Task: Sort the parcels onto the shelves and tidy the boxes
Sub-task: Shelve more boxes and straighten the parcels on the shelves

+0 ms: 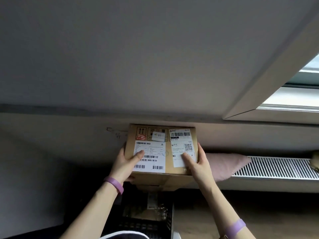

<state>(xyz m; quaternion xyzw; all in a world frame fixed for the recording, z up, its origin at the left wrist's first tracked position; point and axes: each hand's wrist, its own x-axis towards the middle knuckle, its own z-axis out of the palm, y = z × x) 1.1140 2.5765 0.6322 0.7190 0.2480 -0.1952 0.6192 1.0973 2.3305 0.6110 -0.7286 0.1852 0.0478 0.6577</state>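
Evidently for label reading, left hand (126,162) and right hand (196,163) clamp the cardboard parcel (161,150) by opposite sides, thumbs flat on top, labels upward.

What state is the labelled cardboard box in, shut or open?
Shut: the cardboard box shows no raised flap, and its labelled face lies flat between the left hand and the right hand.

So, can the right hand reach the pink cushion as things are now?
Probably not yet: the right hand grips the cardboard box together with the left hand. The pink cushion lies just beside it, nothing between.
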